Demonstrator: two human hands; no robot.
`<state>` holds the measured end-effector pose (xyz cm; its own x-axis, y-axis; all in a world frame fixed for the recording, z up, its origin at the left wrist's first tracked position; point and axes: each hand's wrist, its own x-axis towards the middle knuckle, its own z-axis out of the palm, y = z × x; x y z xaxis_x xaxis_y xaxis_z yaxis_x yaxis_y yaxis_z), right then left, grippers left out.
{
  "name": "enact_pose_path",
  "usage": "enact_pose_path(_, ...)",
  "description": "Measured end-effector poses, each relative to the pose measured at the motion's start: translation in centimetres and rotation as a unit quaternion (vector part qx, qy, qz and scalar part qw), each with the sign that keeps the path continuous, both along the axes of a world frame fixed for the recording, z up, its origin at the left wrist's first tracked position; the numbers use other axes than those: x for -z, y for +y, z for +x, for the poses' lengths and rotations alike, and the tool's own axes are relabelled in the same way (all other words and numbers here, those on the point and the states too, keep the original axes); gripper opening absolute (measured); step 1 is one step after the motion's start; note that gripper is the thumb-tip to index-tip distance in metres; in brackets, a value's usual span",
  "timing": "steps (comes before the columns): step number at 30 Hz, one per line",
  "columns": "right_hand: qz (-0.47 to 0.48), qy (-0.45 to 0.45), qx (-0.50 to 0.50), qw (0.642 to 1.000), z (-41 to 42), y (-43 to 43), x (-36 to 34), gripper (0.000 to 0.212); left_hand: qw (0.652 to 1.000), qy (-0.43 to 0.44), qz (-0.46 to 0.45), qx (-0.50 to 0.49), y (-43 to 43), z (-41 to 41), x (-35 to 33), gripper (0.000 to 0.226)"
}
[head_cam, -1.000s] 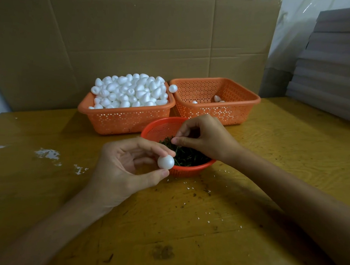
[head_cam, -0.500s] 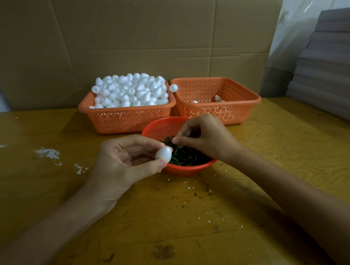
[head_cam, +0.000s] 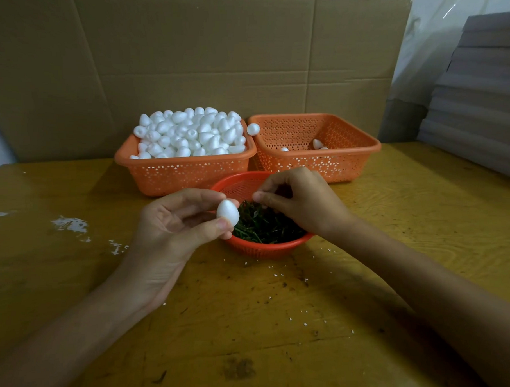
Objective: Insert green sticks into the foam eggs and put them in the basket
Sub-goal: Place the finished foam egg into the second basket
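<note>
Foam egg point(head_cam: 227, 212), one in left hand point(head_cam: 170, 227), two orange baskets point(head_cam: 190, 176)

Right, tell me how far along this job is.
Done: only a few eggs lie in the right basket. In hand: the left hand pinches one foam egg, no stick in it yet, while the right hand reaches into the green sticks. Left: the left basket is heaped with unused eggs.
</note>
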<state>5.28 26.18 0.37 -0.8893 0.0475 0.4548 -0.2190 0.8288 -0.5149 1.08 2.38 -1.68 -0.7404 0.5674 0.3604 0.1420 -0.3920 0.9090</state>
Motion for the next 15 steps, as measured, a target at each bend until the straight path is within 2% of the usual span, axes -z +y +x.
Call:
enact_pose_path(9,0.004,0.021,0.025,0.999,0.45,-0.69,-0.13,0.017,1.0,-0.003,0.011,0.009,-0.09,0.16,-0.13,0.046)
enact_pose_path(15,-0.008,0.02,0.032,0.999,0.41,-0.54,-0.15,0.011,1.0,-0.002,0.008,0.017,-0.08,0.21,-0.17,0.045)
